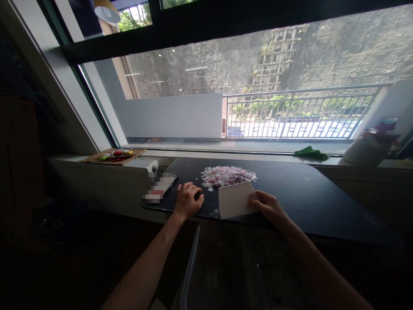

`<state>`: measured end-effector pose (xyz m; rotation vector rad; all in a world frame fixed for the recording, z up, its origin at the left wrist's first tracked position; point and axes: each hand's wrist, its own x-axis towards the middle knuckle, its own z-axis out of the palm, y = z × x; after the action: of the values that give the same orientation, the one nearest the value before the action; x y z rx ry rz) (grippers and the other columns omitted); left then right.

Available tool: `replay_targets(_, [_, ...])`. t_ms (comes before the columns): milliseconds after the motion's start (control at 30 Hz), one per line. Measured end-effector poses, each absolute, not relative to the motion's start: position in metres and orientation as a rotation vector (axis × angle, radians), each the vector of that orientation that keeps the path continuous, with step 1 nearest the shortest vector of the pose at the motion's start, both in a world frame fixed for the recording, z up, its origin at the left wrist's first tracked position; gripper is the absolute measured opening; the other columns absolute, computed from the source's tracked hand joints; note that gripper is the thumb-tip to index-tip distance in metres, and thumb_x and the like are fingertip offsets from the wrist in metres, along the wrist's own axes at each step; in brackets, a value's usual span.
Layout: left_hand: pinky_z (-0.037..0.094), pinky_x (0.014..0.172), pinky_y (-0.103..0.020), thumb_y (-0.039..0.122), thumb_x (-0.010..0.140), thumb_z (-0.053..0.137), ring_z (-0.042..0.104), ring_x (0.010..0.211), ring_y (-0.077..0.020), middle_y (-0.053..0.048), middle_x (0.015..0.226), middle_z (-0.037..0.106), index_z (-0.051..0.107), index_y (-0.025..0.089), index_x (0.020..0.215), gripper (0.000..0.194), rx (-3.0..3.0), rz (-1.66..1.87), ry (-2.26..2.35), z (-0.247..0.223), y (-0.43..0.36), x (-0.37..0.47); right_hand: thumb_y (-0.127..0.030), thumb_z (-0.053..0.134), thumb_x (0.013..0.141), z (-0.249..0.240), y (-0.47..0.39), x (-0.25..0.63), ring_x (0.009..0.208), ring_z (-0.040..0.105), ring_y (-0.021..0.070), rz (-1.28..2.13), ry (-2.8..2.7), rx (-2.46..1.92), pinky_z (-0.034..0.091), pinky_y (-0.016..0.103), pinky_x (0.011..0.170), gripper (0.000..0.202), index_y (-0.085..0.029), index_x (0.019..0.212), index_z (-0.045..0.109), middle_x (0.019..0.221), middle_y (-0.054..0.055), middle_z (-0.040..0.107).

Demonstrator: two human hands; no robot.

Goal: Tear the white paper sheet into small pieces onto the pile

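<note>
A pale, flat rectangular sheet point(236, 200) is pinched at its right side by my right hand point(267, 206), just above the near edge of the dark table. Behind the sheet lies a heap of small pink and white paper-like scraps point(227, 174), and the sheet hides part of its near side. My left hand point(188, 199) rests on or just over the tabletop, left of the sheet, fingers loosely bent and thumb apart, with nothing in it. Close by on its left is a phone point(161, 187), partly blurred out.
The dark table point(284, 189) stands against a window sill. At left, a brown board point(100, 156) holds small coloured items beside a white vented unit point(142, 164). A green cloth point(310, 152) and a pale rounded object point(368, 148) sit at right. Below is a clear container rim point(190, 262).
</note>
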<state>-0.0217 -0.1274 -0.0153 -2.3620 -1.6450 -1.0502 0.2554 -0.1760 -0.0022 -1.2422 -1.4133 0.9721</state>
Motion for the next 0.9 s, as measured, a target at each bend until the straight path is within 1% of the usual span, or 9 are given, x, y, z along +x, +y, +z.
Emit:
replay_targets(100, [0.029, 0.103, -0.052, 0.027, 0.075, 0.055, 0.052, 0.111, -0.0277, -0.005, 0.093, 0.068, 0.067, 0.023, 0.084, 0.015, -2.365, -1.044, -1.656, -0.015, -0.128, -0.021, -0.036, 0.067, 0.062, -0.003, -0.176, 0.256, 0.063, 0.059, 0.0159, 0.991, -1.394, -1.211, 0.048, 0.027, 0.058, 0.024, -0.017, 0.076, 0.066, 0.07, 0.001, 0.067])
replay_targets(200, [0.028, 0.103, -0.052, 0.027, 0.076, 0.055, 0.051, 0.111, -0.0281, -0.005, 0.093, 0.068, 0.067, 0.023, 0.084, 0.015, -2.365, -1.037, -1.669, -0.014, -0.129, -0.02, -0.037, 0.069, 0.062, -0.005, -0.173, 0.255, 0.072, 0.063, 0.0188, 0.977, -1.348, -1.185, 0.052, 0.031, 0.067, 0.029, -0.018, 0.083, 0.066, 0.079, 0.003, 0.07])
replay_targets(267, [0.028, 0.104, -0.052, 0.028, 0.076, 0.055, 0.051, 0.111, -0.0281, -0.005, 0.093, 0.068, 0.067, 0.023, 0.084, 0.015, -2.364, -1.034, -1.676, -0.014, -0.129, -0.02, -0.038, 0.07, 0.062, -0.005, -0.171, 0.252, 0.075, 0.065, 0.0202, 0.956, -1.348, -1.194, 0.053, 0.033, 0.07, 0.029, -0.019, 0.084, 0.066, 0.081, 0.004, 0.071])
replay_targets(433, [0.027, 0.104, -0.051, 0.027, 0.076, 0.055, 0.051, 0.112, -0.0279, -0.005, 0.093, 0.068, 0.068, 0.022, 0.084, 0.016, -2.377, -1.007, -1.688, -0.013, -0.13, -0.02, -0.04, 0.067, 0.062, 0.0, -0.172, 0.247, 0.071, 0.064, 0.0213, 0.952, -1.421, -1.284, 0.053, 0.034, 0.066, 0.026, -0.018, 0.076, 0.065, 0.075, 0.003, 0.07])
replay_targets(600, [0.027, 0.104, -0.05, 0.028, 0.076, 0.054, 0.051, 0.112, -0.0271, -0.005, 0.094, 0.068, 0.067, 0.022, 0.085, 0.017, -2.365, -1.003, -1.69, -0.013, -0.129, -0.02, -0.039, 0.066, 0.061, 0.002, -0.175, 0.249, 0.068, 0.062, 0.0189, 0.967, -1.451, -1.299, 0.051, 0.031, 0.063, 0.026, -0.017, 0.074, 0.064, 0.072, 0.002, 0.067])
replay_targets(767, [0.027, 0.104, -0.05, 0.028, 0.076, 0.054, 0.051, 0.113, -0.0274, -0.006, 0.094, 0.069, 0.068, 0.021, 0.085, 0.017, -2.368, -0.986, -1.7, -0.013, -0.129, -0.02, -0.04, 0.067, 0.061, -0.002, -0.169, 0.248, 0.072, 0.064, 0.0202, 0.98, -1.385, -1.262, 0.052, 0.033, 0.068, 0.029, -0.018, 0.08, 0.065, 0.077, 0.003, 0.069])
replay_targets(900, [0.026, 0.104, -0.05, 0.028, 0.077, 0.054, 0.05, 0.114, -0.0275, -0.006, 0.095, 0.068, 0.068, 0.02, 0.086, 0.018, -2.373, -0.975, -1.7, -0.013, -0.13, -0.02, -0.038, 0.068, 0.061, -0.003, -0.168, 0.242, 0.073, 0.065, 0.0218, 1.002, -1.4, -1.288, 0.053, 0.035, 0.069, 0.026, -0.018, 0.077, 0.065, 0.077, 0.003, 0.07])
